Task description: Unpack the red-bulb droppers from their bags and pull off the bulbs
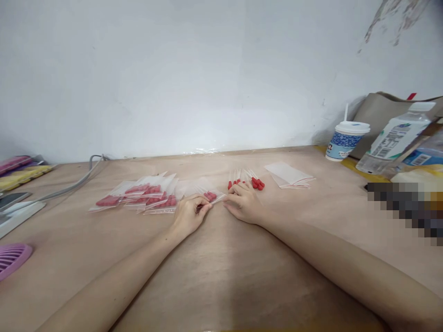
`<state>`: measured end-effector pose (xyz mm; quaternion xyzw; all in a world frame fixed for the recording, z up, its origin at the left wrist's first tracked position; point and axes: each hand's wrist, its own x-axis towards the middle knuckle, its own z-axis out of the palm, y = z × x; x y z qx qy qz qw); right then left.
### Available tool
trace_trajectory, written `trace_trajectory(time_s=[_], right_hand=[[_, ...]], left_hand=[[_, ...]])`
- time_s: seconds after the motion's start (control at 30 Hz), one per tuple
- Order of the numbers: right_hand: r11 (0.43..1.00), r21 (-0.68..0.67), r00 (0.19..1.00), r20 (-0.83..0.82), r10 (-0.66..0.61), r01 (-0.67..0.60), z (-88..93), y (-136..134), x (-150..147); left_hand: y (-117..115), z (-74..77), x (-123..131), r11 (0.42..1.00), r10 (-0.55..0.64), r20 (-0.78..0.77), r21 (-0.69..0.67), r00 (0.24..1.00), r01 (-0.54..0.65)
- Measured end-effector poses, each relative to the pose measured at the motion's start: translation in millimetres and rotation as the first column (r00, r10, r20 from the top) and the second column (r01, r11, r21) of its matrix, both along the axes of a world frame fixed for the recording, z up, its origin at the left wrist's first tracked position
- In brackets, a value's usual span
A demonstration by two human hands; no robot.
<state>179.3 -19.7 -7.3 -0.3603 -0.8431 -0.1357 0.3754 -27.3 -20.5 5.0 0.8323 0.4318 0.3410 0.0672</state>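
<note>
Forearms reach across the table (221, 276) to its middle: left hand (189, 213) pinches a clear bag (208, 196) of red-tipped sticks; right hand (243, 203) lies flat, fingers spread, touching loose sticks (247, 180). Judged step: closing the bag, which calls for an even press along its mouth.

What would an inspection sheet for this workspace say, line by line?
Surface: bare wooden table.
Job's things: small clear bag with red pieces between the hands; filled bags piled left; loose red-tipped sticks and empty bags beyond.
Clutter: lidded cup, bottle, right; purple fan, left.
Grippers: left hand pinches the bag; right hand at its other end, grip unclear.
Cables: grey cable, far left.
Surroundings: white wall, stained top right.
</note>
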Motion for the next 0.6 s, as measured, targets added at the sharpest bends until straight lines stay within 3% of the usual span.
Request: trace_trajectory(time_s=[0.33, 0.6], right_hand=[[0.998, -0.062, 0.999, 0.033, -0.008, 0.010, 1.9, 1.0, -0.9], [1.000, 0.009, 0.999, 0.047, -0.004, 0.003, -3.9, 8.3, -4.1]], left_hand=[[-1.7, 2.5, 1.3, 0.998, -0.058, 0.034, -0.009, 0.998, 0.059], [-7.8, 5.1, 6.7, 0.994, -0.113, 0.046, 0.005, 0.992, 0.113]])
